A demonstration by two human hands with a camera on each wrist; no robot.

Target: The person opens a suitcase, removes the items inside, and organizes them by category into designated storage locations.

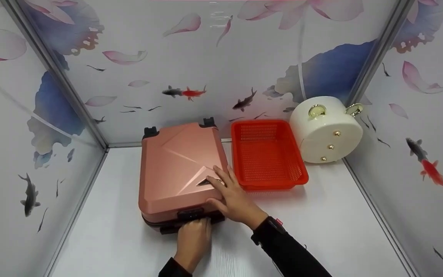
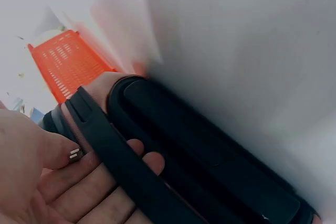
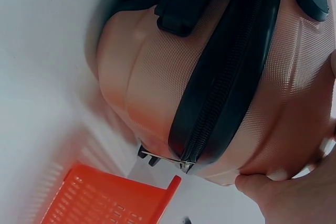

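The pink suitcase (image 1: 179, 161) lies flat on the white desk (image 1: 110, 238), its wheels (image 1: 209, 122) toward the printed back wall (image 1: 198, 54); its zip (image 3: 226, 80) runs along black edging on the side facing me. My left hand (image 1: 194, 236) is at that side, fingers curled, pinching a small metal zip pull (image 2: 75, 155) between thumb and finger; those fingers pass close behind the black handle (image 2: 118, 153), and I cannot tell whether they press on it. My right hand (image 1: 233, 196) is spread, gripping nothing; it rests on the near right corner of the lid, fingertips by the dark badge (image 1: 204, 182), thumb against the shell. Just right of the suitcase sits a red basket (image 1: 273, 186); beside that stands a round white bag (image 1: 331, 121) with gold handles.
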